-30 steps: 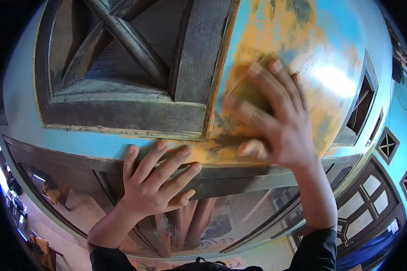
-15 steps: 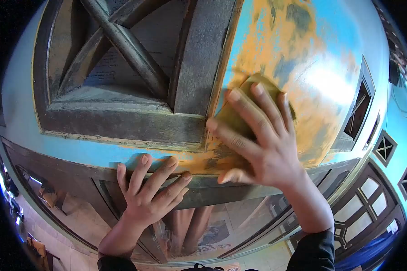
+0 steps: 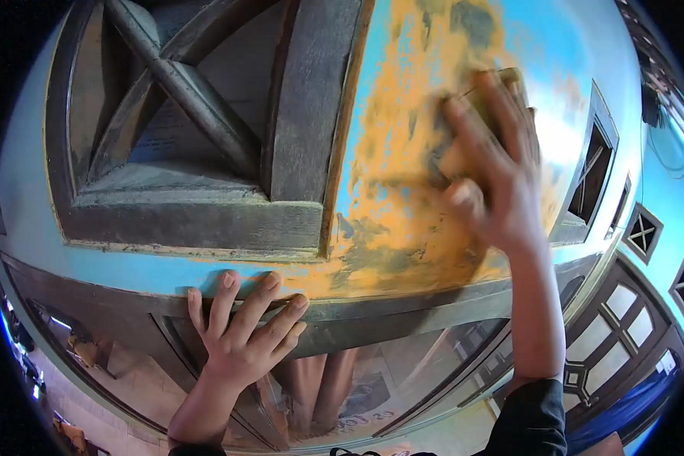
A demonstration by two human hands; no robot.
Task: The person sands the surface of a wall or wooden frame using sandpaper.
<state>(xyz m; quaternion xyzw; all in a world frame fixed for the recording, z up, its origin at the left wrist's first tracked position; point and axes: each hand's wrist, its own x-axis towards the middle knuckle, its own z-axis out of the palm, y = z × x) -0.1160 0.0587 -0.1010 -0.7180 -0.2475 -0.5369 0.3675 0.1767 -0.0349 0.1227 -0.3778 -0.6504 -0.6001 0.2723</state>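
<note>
My right hand (image 3: 501,167), blurred by motion, presses a brownish sheet (image 3: 475,106), probably sandpaper, flat against the wall. Most of the sheet is hidden under the palm and fingers. Around it the wall (image 3: 403,159) shows patchy orange, blue and grey areas. Lower left, my left hand (image 3: 243,334) has its fingers spread on the dark wooden ledge (image 3: 342,311) and the blue strip (image 3: 152,273) above it, holding nothing.
A dark wooden frame (image 3: 197,224) with crossed bars fills the upper left. Below the ledge is a glass pane (image 3: 403,380) with reflections. At right are a small vent window (image 3: 589,178), a paned door (image 3: 608,342) and a blue cloth (image 3: 623,418).
My right hand has moved up and to the right across the wall with the sheet. My left hand stays on the ledge. The view has shifted slightly.
</note>
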